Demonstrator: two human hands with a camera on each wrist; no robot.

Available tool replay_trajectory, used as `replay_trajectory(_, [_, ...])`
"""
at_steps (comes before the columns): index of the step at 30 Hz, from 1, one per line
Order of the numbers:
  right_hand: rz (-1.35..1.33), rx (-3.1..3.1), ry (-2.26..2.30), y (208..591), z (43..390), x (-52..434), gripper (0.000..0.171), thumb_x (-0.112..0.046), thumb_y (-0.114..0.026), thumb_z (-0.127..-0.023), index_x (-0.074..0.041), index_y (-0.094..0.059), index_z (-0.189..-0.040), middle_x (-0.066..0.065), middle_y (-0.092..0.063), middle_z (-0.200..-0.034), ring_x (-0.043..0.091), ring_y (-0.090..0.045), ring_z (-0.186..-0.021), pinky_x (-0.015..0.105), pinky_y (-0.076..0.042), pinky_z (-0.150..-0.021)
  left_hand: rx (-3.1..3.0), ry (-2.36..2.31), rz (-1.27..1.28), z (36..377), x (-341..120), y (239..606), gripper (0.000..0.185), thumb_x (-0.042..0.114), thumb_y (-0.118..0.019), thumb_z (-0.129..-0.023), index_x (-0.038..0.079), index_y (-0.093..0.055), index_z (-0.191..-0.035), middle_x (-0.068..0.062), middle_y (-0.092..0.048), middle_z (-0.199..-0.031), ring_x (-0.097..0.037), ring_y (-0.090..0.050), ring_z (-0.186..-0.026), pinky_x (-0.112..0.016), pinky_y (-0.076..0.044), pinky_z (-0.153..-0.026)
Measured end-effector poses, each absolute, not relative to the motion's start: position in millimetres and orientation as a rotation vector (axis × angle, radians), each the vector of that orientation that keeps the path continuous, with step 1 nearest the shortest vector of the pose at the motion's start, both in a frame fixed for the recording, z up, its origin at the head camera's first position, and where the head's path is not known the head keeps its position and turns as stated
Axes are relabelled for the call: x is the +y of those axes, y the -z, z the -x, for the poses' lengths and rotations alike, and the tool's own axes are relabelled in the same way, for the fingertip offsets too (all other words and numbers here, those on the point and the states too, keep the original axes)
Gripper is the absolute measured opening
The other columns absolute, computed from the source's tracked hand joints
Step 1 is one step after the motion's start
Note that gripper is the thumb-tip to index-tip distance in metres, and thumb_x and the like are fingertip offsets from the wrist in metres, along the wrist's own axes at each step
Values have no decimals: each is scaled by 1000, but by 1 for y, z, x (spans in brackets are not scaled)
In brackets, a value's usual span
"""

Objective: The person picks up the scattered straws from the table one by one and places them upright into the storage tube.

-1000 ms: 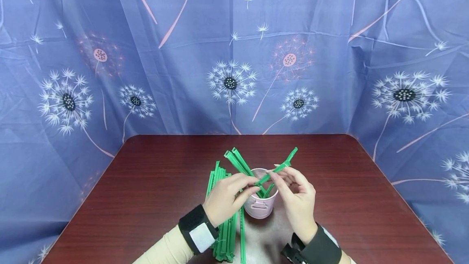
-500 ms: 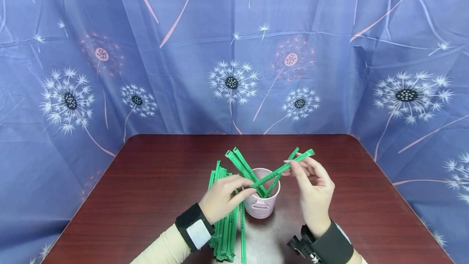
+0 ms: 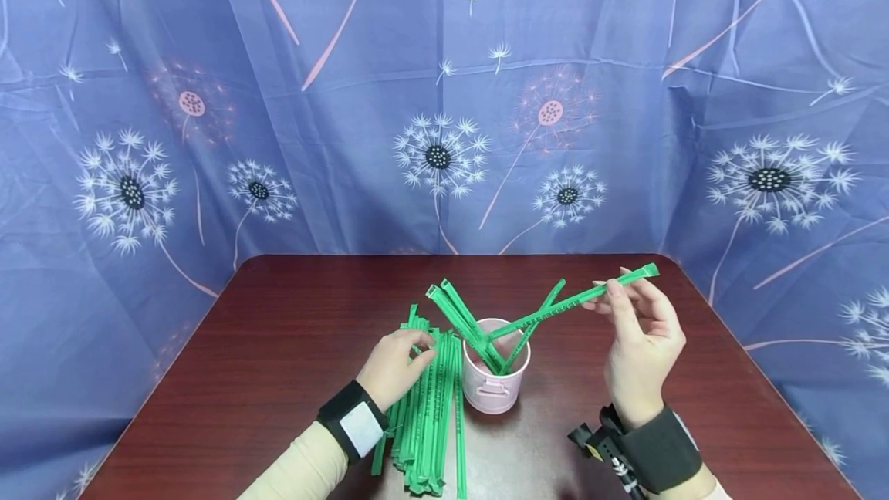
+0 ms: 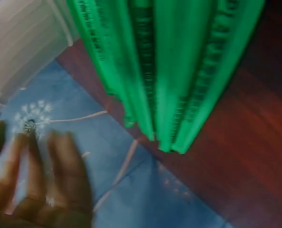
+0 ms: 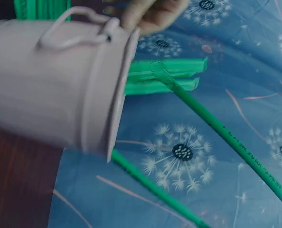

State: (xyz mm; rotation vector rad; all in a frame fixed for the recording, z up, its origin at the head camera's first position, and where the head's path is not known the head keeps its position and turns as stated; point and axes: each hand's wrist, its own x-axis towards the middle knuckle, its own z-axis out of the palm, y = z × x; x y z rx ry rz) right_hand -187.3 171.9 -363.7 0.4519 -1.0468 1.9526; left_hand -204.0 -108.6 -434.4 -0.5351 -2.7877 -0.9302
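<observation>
A small pink bucket [image 3: 495,390] stands at mid-table with several green sticks [image 3: 460,313] leaning out of it. My right hand [image 3: 642,338], right of the bucket, pinches one long green stick [image 3: 556,309] near its upper end; the stick slants down-left with its lower end over the bucket's mouth. In the right wrist view that stick [image 5: 226,135] runs past the bucket [image 5: 51,80]. My left hand [image 3: 399,365] lies over the far end of a pile of green sticks [image 3: 430,423] left of the bucket. The left wrist view is blurred: loose fingers [image 4: 41,190] near the pile [image 4: 169,61], nothing held.
The dark red table [image 3: 278,330] has rounded far corners. A blue cloth with dandelion print [image 3: 444,99] hangs close behind it and along both sides. Black wrist straps carry the cameras.
My right hand has drawn its stick up and to the right, away from the bucket. My left hand has let go of that stick and dropped left onto the pile.
</observation>
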Motion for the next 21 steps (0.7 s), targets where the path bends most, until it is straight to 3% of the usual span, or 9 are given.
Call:
replay_trajectory(4, [-439, -1127, -1933, 373, 190, 175, 20, 17, -60, -88, 22, -61, -107, 17, -74, -83, 21, -72, -65, 30, -60, -63, -2887, 862, 371, 207, -115, 443, 30, 8, -74, -87, 3, -68, -116, -17, -66, -113, -34, -64, -106, -45, -53, -88])
replay_trajectory(8, [-399, -1233, -1915, 385, 190, 174, 19, 15, -62, -88, 20, -61, -107, 14, -74, -83, 19, -71, -65, 28, -60, -63, -2952, 879, 260, 207, -119, 451, 42, 3, -74, -85, 2, -63, -125, -22, -58, -123, -42, -58, -113, -50, -52, -90])
replay_trajectory(15, [-256, -1441, -1878, 398, 191, 168, 16, 8, -66, -89, 16, -62, -103, 3, -72, -79, 13, -69, -63, 26, -58, -63, -3040, 858, 169, 209, -122, 459, 54, -3, -72, -82, -1, -57, -133, -27, -56, -126, -42, -60, -108, -45, -53, -83])
replay_trajectory(21, [-233, -1524, -1873, 408, 191, 163, 16, 5, -68, -89, 10, -66, -104, 1, -72, -80, 11, -69, -62, 23, -58, -62, -3047, 839, 158, 214, -132, 466, 56, -4, -76, -73, -8, -58, -126, -25, -63, -108, -37, -63, -97, -45, -55, -82])
